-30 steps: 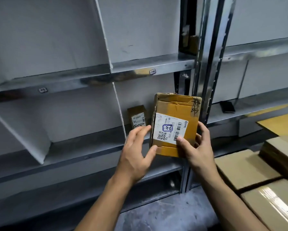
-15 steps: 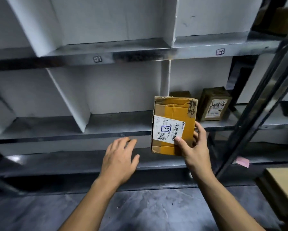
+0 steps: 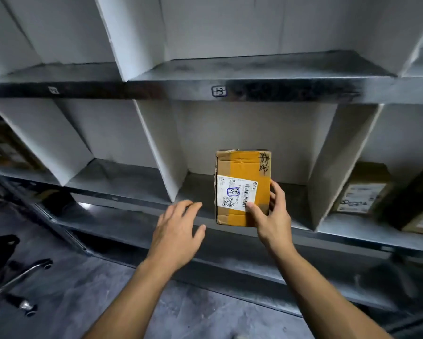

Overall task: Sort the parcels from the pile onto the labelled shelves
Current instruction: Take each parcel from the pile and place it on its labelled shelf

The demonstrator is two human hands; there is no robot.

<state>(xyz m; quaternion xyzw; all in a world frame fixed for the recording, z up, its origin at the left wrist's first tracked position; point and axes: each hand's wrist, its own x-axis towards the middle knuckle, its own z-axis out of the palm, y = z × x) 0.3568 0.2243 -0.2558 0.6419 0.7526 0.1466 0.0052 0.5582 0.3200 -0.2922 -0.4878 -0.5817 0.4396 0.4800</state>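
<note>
Parcel (image 3: pixel 242 189) is gripped upright at its lower right by right hand (image 3: pixel 272 216) at the middle bay (image 3: pixel 198 187) mouth, left hand (image 3: pixel 178 231) relaxed and empty beside it; should be slid fully in, label kept outward (marking barely legible).

Three clear parcels: taped parcel (image 3: pixel 239 165), pale parcel (image 3: pixel 362 192), dark parcel (image 3: pixel 406 199). Two hands, left hand (image 3: pixel 178 231) and right hand (image 3: pixel 271 216). Two shelf tags (image 3: pixel 219 91) (image 3: pixel 52 90).
</note>
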